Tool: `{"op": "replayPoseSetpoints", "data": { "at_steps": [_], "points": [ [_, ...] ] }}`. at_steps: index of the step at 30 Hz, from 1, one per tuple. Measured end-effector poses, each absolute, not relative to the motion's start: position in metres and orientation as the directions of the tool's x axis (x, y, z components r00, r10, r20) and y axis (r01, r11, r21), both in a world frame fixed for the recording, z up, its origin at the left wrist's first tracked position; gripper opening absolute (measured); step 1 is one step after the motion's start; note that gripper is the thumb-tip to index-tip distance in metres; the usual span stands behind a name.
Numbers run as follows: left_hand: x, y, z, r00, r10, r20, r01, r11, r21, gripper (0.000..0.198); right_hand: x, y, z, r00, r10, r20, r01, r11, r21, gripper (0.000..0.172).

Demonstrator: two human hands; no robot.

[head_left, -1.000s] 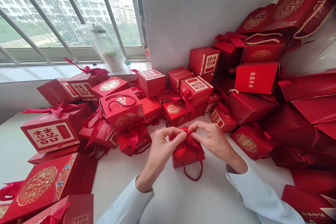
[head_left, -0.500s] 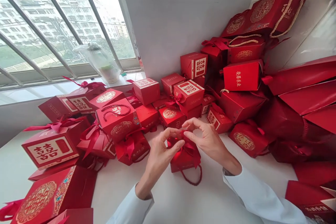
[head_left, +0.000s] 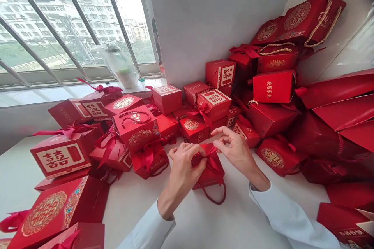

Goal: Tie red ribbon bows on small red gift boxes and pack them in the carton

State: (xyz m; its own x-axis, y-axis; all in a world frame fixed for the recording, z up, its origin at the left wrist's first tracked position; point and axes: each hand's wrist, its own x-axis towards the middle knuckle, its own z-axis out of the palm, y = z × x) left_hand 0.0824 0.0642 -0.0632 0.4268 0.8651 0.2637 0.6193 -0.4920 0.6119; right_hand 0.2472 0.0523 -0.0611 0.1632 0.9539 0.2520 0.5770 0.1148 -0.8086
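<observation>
A small red gift box [head_left: 209, 179] stands on the white tabletop in front of me, a dark red ribbon [head_left: 212, 163] tied on its top. My left hand [head_left: 187, 163] is closed at the box's left, thumb and index finger pinching the ribbon near the knot. From the right, my right hand [head_left: 235, 149] reaches over, its thumb and bent fingers closed at the ribbon's upper end; the fingertips partly hide the grip. The box's twisted cord handle [head_left: 217, 198] droops over its near side onto the table.
Many red gift boxes crowd around, with a patterned box [head_left: 55, 210] at left and a stack including a plain-fronted box [head_left: 274, 87] at right. Large red bags [head_left: 344, 113] lie far right. A plastic-covered pitcher [head_left: 125, 72] stands on the sill by the barred window [head_left: 76, 27].
My left hand has turned over and moved onto the ribbon from the loop above the box. My right hand has shifted slightly right, away from the left. The view has shifted slightly.
</observation>
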Motion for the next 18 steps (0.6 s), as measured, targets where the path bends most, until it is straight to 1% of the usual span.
{"op": "replayPoseSetpoints", "data": {
  "at_steps": [2,4,6,9,11,13,15,18],
  "points": [
    [0.081,0.064,-0.062,0.454,0.863,0.223,0.612,-0.484,0.626,0.005,0.250,0.054,-0.062,0.141,0.962,0.234,0.549,0.121,-0.827,0.014],
    [0.080,0.064,-0.061,0.467,0.863,0.191,0.596,-0.467,0.653,0.003,0.257,0.056,-0.060,0.080,0.970,0.231,0.524,0.156,-0.837,0.020],
    [0.080,0.065,-0.061,0.463,0.867,0.184,0.584,-0.455,0.672,0.007,0.267,0.057,-0.057,-0.027,0.972,0.235,0.536,0.213,-0.817,0.024],
    [0.080,0.066,-0.063,0.452,0.872,0.188,0.581,-0.448,0.679,0.005,0.282,0.059,-0.052,-0.212,0.951,0.225,0.545,0.307,-0.780,0.028],
    [0.080,0.067,-0.064,0.448,0.873,0.192,0.578,-0.447,0.683,0.005,0.287,0.060,-0.051,-0.276,0.937,0.216,0.505,0.332,-0.796,0.028],
    [0.080,0.067,-0.065,0.445,0.872,0.203,0.569,-0.451,0.688,0.003,0.285,0.061,-0.054,-0.272,0.944,0.188,0.477,0.301,-0.826,0.020],
    [0.081,0.067,-0.064,0.447,0.868,0.215,0.558,-0.459,0.691,0.003,0.279,0.062,-0.058,-0.232,0.961,0.152,0.464,0.247,-0.851,0.013],
    [0.081,0.068,-0.065,0.453,0.863,0.221,0.553,-0.467,0.690,0.002,0.270,0.063,-0.067,-0.172,0.976,0.134,0.412,0.194,-0.890,0.014]
  ]
}}
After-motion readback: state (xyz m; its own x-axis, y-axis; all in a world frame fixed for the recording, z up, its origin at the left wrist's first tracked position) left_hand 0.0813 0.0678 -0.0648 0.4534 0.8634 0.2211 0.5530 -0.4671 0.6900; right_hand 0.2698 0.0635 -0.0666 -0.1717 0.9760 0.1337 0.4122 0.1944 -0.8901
